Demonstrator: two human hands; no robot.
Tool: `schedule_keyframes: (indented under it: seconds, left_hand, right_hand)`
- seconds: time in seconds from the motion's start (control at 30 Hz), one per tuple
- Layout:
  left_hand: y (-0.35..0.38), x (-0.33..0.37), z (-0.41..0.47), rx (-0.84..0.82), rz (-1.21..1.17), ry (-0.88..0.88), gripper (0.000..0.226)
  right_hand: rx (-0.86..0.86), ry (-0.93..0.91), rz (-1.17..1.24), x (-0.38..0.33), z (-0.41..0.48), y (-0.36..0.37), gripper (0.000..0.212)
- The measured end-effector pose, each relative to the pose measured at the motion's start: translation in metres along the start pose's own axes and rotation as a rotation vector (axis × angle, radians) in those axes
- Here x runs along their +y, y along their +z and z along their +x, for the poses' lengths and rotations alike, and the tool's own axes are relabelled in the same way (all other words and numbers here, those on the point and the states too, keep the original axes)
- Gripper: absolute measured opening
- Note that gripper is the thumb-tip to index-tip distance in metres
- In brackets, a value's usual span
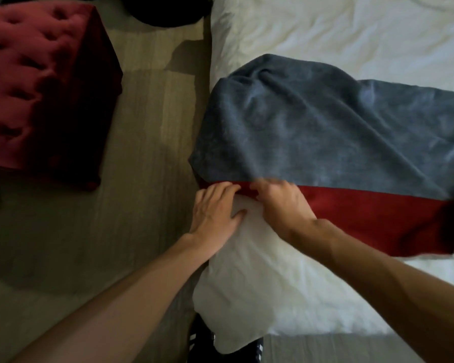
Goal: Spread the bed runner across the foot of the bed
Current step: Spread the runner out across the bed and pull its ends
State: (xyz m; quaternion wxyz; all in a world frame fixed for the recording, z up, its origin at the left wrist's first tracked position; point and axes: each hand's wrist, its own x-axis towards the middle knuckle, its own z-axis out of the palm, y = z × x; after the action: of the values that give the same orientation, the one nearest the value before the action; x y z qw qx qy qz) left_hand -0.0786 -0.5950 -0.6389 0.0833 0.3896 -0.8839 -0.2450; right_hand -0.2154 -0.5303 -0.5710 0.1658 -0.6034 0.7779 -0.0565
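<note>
Runner (325,142) edge lies under both hands' fingers (228,189) on bed (351,35).

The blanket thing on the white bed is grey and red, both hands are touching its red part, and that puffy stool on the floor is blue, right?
Almost. The stool is red, not blue; the head view shows it tufted and dark red on the floor beside the bed. The rest holds: the bed runner is grey and red, and the left hand and right hand are both at its red edge.
</note>
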Motion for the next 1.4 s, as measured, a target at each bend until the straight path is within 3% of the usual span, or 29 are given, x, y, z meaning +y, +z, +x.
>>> schedule_keyframes:
  seconds: [0.1, 0.2, 0.33, 0.47, 0.67, 0.77, 0.87, 1.1, 1.27, 1.4]
  left_hand:
    - [-0.006, 0.006, 0.001, 0.118, -0.021, -0.046, 0.032]
    - [-0.019, 0.013, 0.001, 0.146, -0.056, -0.012, 0.012]
    - [-0.038, 0.007, 0.001, 0.12, -0.149, 0.04, 0.011]
    - [-0.055, -0.009, 0.003, -0.014, -0.021, 0.197, 0.019]
    - [-0.059, -0.006, -0.001, -0.073, 0.001, 0.186, 0.026]
    - [-0.057, -0.008, -0.005, -0.105, -0.01, 0.173, 0.027]
    - [-0.052, -0.016, -0.011, -0.093, -0.02, 0.151, 0.027]
    - [-0.022, 0.0, -0.054, 0.177, -0.068, 0.019, 0.019]
    - [-0.002, 0.03, -0.066, 0.216, -0.048, -0.03, 0.039]
    - [-0.002, 0.03, -0.051, 0.276, 0.023, -0.097, 0.022]
  right_hand:
    - [0.062, 0.113, 0.291, 0.004, -0.005, -0.014, 0.023]
    - [0.051, 0.088, 0.343, 0.01, -0.011, -0.025, 0.029]
    - [0.008, 0.001, 0.043, 0.011, -0.017, -0.023, 0.021]
    - [0.119, -0.138, -0.289, -0.009, -0.032, -0.003, 0.019]
    - [0.009, -0.16, -0.506, -0.017, -0.042, 0.016, 0.06]
    - [0.052, -0.238, -0.569, -0.017, -0.044, 0.012, 0.032]
    - [0.12, -0.302, -0.5, -0.01, -0.048, 0.01, 0.009]
    - [0.1, -0.098, -0.049, -0.01, -0.054, 0.01, 0.004]
    - [0.057, -0.002, 0.043, -0.015, -0.048, -0.004, 0.029]
    - [0.042, 0.009, 0.054, -0.016, -0.051, -0.004, 0.027]
